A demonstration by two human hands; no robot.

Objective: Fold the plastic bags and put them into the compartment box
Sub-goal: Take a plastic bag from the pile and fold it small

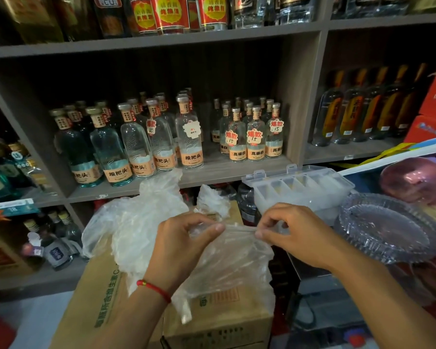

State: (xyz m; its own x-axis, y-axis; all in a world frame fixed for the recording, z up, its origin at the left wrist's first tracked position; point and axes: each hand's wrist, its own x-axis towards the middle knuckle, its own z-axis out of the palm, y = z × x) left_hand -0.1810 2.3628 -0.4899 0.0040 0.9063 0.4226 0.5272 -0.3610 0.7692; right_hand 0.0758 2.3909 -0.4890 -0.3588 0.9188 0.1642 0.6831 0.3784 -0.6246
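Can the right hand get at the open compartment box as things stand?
Probably yes: the compartment box sits open just beyond the right hand, nothing between, but that hand pinches the plastic bag.

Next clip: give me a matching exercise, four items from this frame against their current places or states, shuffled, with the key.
Items:
1. compartment box
2. plastic bag
3. glass dish
4. red string bracelet

Places or states:
A. pinched along its top edge by the left hand and the right hand
B. on the left wrist
C. lid open, behind the right hand
D. right of the right hand

Pairs: 1-C, 2-A, 3-D, 4-B
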